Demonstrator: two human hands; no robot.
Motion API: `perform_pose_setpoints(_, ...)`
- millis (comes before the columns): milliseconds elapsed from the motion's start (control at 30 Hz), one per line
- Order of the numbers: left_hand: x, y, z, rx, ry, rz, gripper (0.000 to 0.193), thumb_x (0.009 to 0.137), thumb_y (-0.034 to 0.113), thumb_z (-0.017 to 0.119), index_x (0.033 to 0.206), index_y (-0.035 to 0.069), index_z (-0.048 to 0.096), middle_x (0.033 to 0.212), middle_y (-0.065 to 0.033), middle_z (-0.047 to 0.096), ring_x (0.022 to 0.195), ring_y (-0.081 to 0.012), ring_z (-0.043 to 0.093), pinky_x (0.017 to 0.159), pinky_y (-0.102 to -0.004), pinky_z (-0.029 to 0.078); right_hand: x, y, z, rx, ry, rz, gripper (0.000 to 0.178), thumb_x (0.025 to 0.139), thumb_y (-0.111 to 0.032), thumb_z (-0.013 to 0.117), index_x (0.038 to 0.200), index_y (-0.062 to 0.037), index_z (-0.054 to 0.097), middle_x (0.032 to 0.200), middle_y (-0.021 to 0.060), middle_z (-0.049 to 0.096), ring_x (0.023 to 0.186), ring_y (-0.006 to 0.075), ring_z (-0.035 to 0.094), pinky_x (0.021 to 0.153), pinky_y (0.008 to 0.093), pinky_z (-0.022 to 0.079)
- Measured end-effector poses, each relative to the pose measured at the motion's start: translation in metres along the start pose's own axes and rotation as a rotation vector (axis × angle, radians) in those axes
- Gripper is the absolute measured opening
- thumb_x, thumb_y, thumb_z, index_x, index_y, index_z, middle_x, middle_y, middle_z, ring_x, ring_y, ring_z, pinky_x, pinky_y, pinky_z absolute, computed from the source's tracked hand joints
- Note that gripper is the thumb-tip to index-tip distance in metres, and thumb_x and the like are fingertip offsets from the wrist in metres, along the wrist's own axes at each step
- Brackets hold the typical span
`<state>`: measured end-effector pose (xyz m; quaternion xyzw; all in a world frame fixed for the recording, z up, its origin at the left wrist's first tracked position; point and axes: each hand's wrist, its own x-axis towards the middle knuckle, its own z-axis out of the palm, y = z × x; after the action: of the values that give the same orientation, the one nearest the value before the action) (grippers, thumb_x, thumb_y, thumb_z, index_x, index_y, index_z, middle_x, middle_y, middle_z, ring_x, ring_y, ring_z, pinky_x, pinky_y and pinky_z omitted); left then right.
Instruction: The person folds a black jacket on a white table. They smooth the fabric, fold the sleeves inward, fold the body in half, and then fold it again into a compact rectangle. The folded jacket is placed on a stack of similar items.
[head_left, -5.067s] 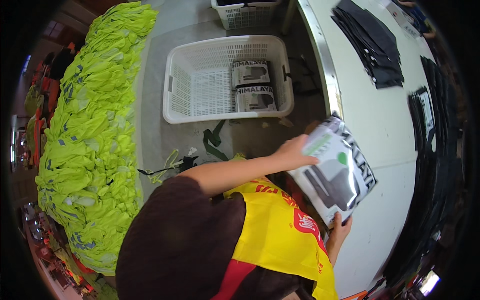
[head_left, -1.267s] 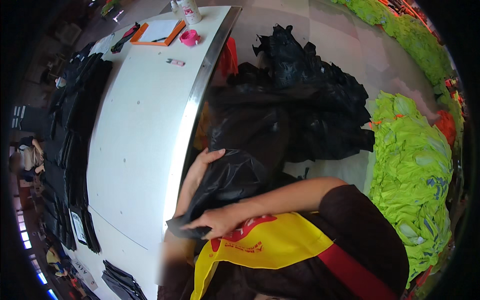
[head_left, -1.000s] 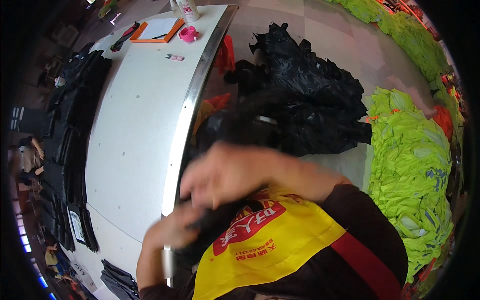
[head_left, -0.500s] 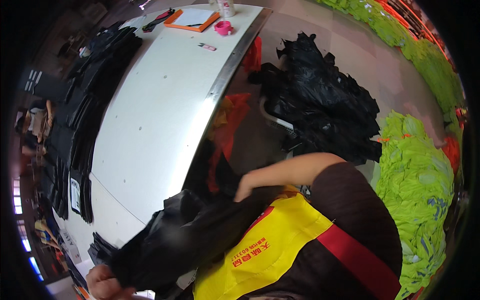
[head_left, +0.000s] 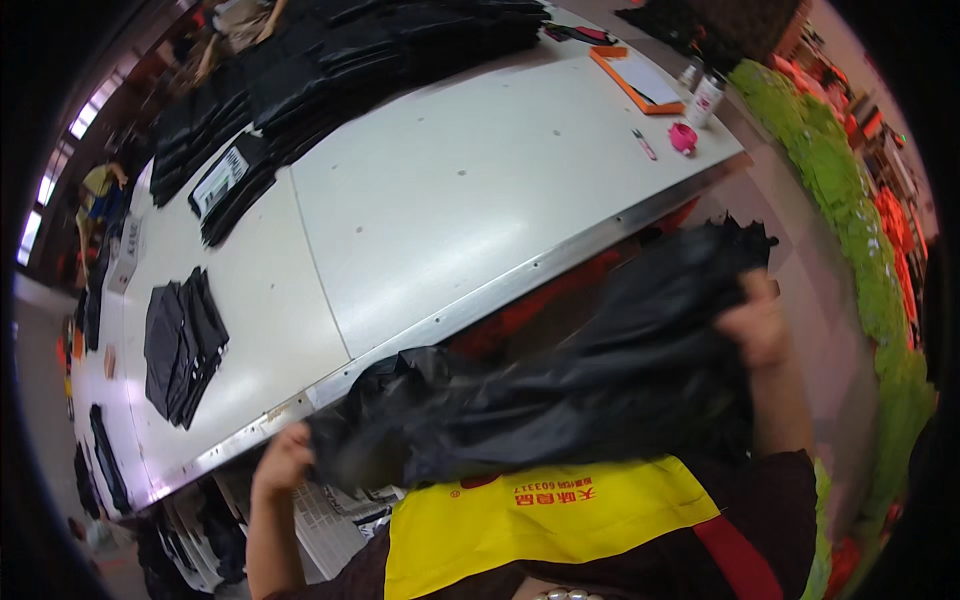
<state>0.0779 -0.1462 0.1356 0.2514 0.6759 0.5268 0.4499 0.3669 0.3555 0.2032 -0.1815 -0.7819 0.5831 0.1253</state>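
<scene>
A shiny black piece of cloth (head_left: 520, 410), perhaps a garment, is stretched loosely across the front of my body. At its left end, my left hand (head_left: 284, 458) is closed on it beside the table's near edge. Farther out to the right, my right hand (head_left: 757, 325) is raised and closed at the other end, slightly blurred. The heap of black cloth (head_left: 735, 245) behind blends with the piece, so where one ends is hard to see.
Folded black cloth stacks (head_left: 400, 50) line the far side of the white table (head_left: 430, 220). A smaller black pile (head_left: 185, 345) lies left. Thread snips (head_left: 644, 144), a pink object (head_left: 683, 138), a bottle (head_left: 706, 100) and an orange tray (head_left: 625, 85) sit far right. Lime-green cloth (head_left: 830, 180) is heaped beyond.
The view has turned left, bringing more of the table in. My right hand has moved from near my body out to the right, and the black cloth is now spread wide between both hands.
</scene>
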Motion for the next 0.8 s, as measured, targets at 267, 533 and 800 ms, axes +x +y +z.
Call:
perform_pose_setpoints(267, 0.054, 0.192, -0.045, 0.635, 1.689, 1.278, 0.046, 0.091, 0.035, 0.049, 0.123, 0.001, 0.048, 0.121, -0.0161, 0.053, 0.109, -0.0253, 0.053, 0.091, -0.0395, 0.044, 0.112, -0.119, -0.048, -0.721, 1.302, -0.874, 0.035, 0.081, -0.01, 0.051, 0.115, 0.0003, 0.054, 0.104, 0.0197, 0.06, 0.093, 0.0351, 0.056, 0.087, 0.0376, 0.044)
perform_pose_setpoints(533, 0.285, 0.057, -0.107, 1.025, 1.238, 0.23, 0.063, 0.086, 0.047, 0.054, 0.126, -0.002, 0.045, 0.125, -0.0242, 0.049, 0.121, -0.0373, 0.042, 0.099, -0.0513, 0.028, 0.344, 0.065, 0.015, -0.613, 0.368, -0.375, 0.044, 0.087, -0.036, 0.053, 0.119, -0.0061, 0.053, 0.099, 0.0275, 0.06, 0.096, 0.0431, 0.056, 0.081, 0.045, 0.045)
perform_pose_setpoints(800, 0.274, -0.06, 0.028, 1.184, 0.971, -0.426, 0.084, 0.076, 0.064, 0.055, 0.14, 0.015, 0.032, 0.145, -0.0156, 0.03, 0.135, -0.0342, 0.024, 0.101, -0.0624, 0.02, 0.267, 0.167, 0.041, -1.023, -0.159, 0.124, 0.103, 0.066, -0.06, 0.066, 0.144, -0.0112, 0.02, 0.149, 0.0218, 0.013, 0.137, 0.0409, 0.011, 0.1, 0.0618, 0.023)
